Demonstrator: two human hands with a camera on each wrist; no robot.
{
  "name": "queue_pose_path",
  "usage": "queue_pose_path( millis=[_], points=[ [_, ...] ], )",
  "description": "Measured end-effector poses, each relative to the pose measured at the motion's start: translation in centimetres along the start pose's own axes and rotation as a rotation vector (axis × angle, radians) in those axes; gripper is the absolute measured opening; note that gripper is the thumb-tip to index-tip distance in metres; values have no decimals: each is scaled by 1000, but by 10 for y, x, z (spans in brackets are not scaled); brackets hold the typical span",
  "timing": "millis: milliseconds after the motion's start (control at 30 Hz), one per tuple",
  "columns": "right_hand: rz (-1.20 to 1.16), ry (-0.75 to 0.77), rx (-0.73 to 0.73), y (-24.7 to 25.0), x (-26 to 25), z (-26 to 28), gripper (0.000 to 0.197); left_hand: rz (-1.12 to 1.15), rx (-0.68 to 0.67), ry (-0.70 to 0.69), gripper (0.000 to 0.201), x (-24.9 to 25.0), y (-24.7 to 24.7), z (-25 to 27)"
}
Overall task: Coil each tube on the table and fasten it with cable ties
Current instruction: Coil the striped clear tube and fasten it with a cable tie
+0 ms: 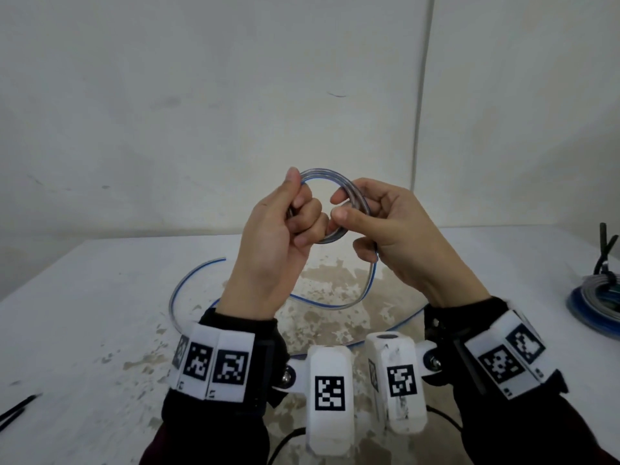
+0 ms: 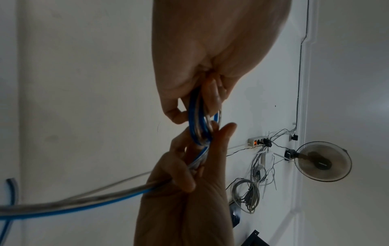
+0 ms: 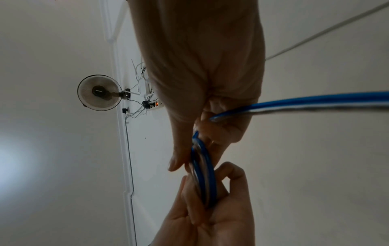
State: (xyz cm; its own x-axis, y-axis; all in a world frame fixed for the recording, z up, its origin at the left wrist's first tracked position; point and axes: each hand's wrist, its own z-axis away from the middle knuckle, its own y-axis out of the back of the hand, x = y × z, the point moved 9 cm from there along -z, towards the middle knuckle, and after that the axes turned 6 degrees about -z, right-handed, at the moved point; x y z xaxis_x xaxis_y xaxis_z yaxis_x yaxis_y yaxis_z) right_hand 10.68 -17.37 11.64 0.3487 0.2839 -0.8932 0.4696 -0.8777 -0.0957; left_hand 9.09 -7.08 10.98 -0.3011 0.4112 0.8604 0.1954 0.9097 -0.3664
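Observation:
A clear tube with a blue stripe is wound into a small coil (image 1: 323, 173) held up above the table. My left hand (image 1: 297, 203) grips the coil's left side, thumb on top and fingers curled through it. My right hand (image 1: 349, 209) pinches the right side between thumb and forefinger. The tube's loose tail (image 1: 335, 305) drops from under my right hand, loops over the table and runs off to the left. In the left wrist view the coil (image 2: 195, 123) sits between both hands. The right wrist view shows the same coil (image 3: 207, 174), and the tail (image 3: 315, 101) leaving to the right.
A wound blue and grey tube bundle (image 1: 593, 303) lies at the table's right edge with a black cable tie (image 1: 605, 250) sticking up from it. Loose black cable ties (image 1: 16, 411) lie at the near left. The white table (image 1: 100, 313) has a worn patch in the middle; a wall stands behind.

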Motion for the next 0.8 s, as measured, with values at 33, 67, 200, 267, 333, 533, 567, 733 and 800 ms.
queue_pose_path(
  millis=[33,67,200,267,333,533,567,733,800],
  points=[
    [-5,-6,11,1,1,0,18,-1,-1,-6,39,0,-2,0],
    [-9,-10,19,3,2,-1,16,4,2,-13,39,0,-4,0],
    [-117,-97,15,1,13,-2,16,67,68,-90,39,3,-1,1],
    [-193,-150,9,-3,19,-2,20,88,98,-132,40,5,2,1],
    [-226,-183,18,-5,23,-3,18,63,108,-172,40,7,2,2],
    [-226,-208,29,-4,24,-2,15,-53,73,-244,37,13,-1,2],
    [-225,-210,13,-5,23,-1,19,-43,82,-249,38,13,1,1],
    [-213,-210,-120,-21,23,0,35,22,137,-236,39,14,13,1],
    [-235,-223,-133,-24,27,0,34,19,146,-245,39,15,14,2]
  ],
)
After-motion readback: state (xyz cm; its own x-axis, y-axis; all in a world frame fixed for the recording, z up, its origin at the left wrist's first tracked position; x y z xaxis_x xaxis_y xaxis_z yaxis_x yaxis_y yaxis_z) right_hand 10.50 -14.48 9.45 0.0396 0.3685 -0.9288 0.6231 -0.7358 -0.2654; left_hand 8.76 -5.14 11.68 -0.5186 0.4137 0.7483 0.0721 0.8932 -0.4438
